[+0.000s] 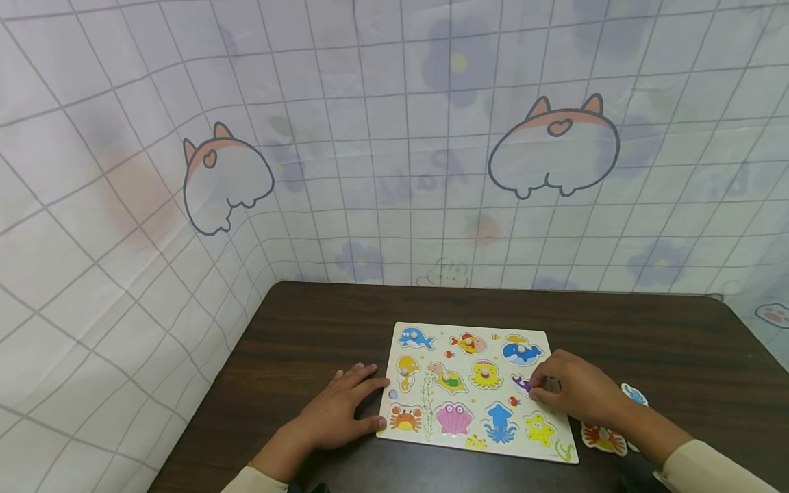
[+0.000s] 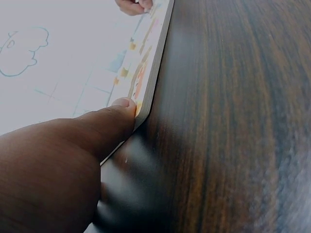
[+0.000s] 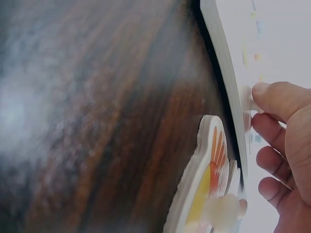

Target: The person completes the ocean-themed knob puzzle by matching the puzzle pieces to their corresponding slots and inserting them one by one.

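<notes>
A pale puzzle board with colourful sea-animal pieces lies flat on the dark table. My right hand is over its right side, thumb and forefinger pinching the small knob of a purple puzzle piece, which the fingers partly cover. In the right wrist view, a pale knob shows between those fingertips. At the board's left edge, my left hand rests with fingers extended. Its thumb presses the near left corner, beside the orange crab piece.
Right of the board, under the right forearm, lie loose pieces: a red-orange one and a blue one. The wood-grain table meets a white gridded curtain behind and at the left.
</notes>
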`<control>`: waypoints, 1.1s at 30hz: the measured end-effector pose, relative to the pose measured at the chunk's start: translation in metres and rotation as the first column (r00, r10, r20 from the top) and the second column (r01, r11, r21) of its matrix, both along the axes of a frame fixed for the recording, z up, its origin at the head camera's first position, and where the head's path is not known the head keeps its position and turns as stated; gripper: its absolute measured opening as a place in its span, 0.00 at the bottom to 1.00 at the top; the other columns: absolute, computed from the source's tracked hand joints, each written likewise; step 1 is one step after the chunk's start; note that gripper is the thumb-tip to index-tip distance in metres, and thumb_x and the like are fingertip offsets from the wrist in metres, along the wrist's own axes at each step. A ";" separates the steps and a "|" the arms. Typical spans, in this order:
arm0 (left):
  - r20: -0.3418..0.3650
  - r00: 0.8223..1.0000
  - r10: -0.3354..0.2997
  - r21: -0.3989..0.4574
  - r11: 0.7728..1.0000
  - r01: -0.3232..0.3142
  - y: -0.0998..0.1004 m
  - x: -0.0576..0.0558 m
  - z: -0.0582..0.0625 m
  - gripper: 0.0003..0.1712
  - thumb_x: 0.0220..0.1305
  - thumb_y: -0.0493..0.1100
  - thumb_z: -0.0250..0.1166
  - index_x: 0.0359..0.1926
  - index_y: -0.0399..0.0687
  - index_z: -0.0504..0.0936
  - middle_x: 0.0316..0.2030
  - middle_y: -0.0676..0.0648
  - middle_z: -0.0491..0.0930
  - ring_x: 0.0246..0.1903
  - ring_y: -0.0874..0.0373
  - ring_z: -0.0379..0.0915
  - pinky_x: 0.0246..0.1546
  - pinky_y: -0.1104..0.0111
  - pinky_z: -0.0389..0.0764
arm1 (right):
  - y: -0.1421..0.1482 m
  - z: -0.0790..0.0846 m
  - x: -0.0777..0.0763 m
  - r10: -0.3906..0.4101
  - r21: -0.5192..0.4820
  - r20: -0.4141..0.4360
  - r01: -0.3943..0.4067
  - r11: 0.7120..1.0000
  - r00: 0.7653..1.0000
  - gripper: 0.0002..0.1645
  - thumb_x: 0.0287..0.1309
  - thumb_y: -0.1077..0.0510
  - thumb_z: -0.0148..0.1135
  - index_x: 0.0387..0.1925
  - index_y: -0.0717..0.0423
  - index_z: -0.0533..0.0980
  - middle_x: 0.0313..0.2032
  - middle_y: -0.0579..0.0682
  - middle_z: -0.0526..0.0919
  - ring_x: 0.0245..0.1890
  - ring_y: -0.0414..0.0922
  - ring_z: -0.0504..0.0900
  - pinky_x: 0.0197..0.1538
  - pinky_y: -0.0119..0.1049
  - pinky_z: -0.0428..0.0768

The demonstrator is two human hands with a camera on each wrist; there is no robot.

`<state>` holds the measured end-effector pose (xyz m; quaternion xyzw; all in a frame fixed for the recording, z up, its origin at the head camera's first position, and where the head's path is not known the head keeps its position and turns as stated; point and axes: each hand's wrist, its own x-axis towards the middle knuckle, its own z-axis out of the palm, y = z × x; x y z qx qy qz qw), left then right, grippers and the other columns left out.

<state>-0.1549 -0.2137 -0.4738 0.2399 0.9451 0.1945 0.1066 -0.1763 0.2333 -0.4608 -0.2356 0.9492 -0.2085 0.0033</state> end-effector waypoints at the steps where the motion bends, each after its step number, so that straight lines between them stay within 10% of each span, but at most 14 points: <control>1: 0.000 1.000 0.000 0.001 1.000 0.000 0.000 0.000 0.000 0.41 0.65 0.71 0.63 0.75 0.66 0.68 0.77 0.48 0.58 0.77 0.45 0.48 0.75 0.43 0.49 | 0.001 0.000 0.000 0.004 -0.004 -0.001 -0.004 1.000 1.000 0.08 0.57 0.49 0.77 0.32 0.32 0.83 0.33 0.32 0.75 0.35 0.36 0.71 0.36 0.34 0.75; 33: -0.011 1.000 0.000 -0.002 1.000 0.000 0.001 -0.001 0.000 0.41 0.65 0.69 0.64 0.75 0.63 0.69 0.77 0.47 0.59 0.77 0.44 0.48 0.75 0.43 0.49 | 0.068 -0.007 0.034 0.040 -0.015 -0.186 -0.044 0.999 0.982 0.13 0.49 0.49 0.82 0.35 0.36 0.84 0.35 0.27 0.75 0.35 0.31 0.74 0.34 0.34 0.81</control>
